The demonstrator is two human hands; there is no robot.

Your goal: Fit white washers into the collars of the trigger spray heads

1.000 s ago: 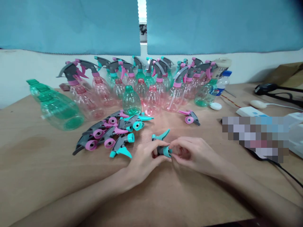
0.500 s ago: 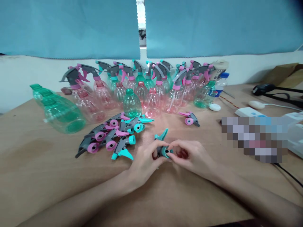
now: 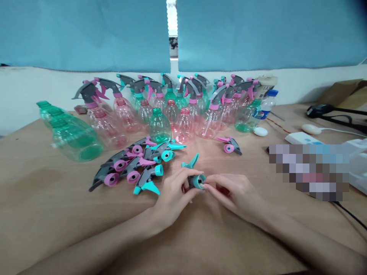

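A grey trigger spray head with a turquoise collar [image 3: 198,181] and turquoise trigger [image 3: 192,161] is gripped by my left hand [image 3: 176,191]. Its open collar faces right, toward my right hand [image 3: 232,191]. There the thumb and fingertips are pinched together at the collar's mouth; whatever they hold, if anything, is too small to make out. Left of my hands lies a pile of loose spray heads [image 3: 133,176] with pink or turquoise collars. One more pink spray head [image 3: 229,147] lies apart, beyond my right hand.
Behind the pile stand clear pink bottles [image 3: 184,128] and green bottles [image 3: 159,128], several fitted with spray heads. Some green bottles [image 3: 76,139] cluster at the left. A blue-capped drink bottle [image 3: 268,104], a white round object [image 3: 260,131] and a power strip [image 3: 304,138] are at the right.
The spray head and my left hand have shifted slightly left. My right fingertips have drawn back a little from inside the collar to its edge, and those fingers have straightened.
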